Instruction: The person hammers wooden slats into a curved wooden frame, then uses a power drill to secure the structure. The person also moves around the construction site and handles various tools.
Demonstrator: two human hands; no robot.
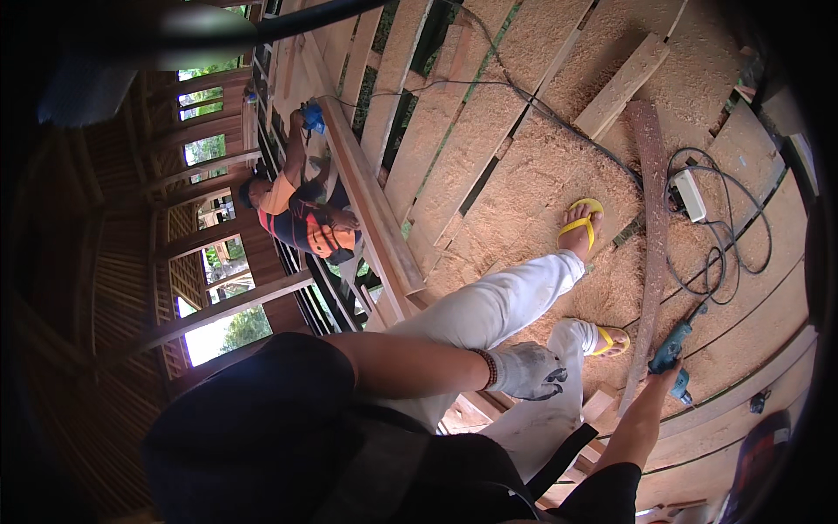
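Observation:
My right hand (668, 375) grips a teal power drill (669, 351) at the lower right, held low over the plank floor. A black cord runs from the drill to a white power strip (689, 194). My left hand (526, 370) wears a grey glove with dark fingertips and a beaded bracelet at the wrist. It is in front of my white trousers (493, 301), fingers curled in with nothing visible in them. My feet, in yellow flip-flops (594, 229), stand on sawdust. Beside the drill lies a long, slightly curved brown board (650, 244).
A co-worker (305, 214) in an orange and dark striped shirt holds a blue power tool (312, 118) at a long timber beam (371, 196). A short wood block (621, 86) lies on the sawdust. Gaps run between floor planks (489, 113); cords cross them.

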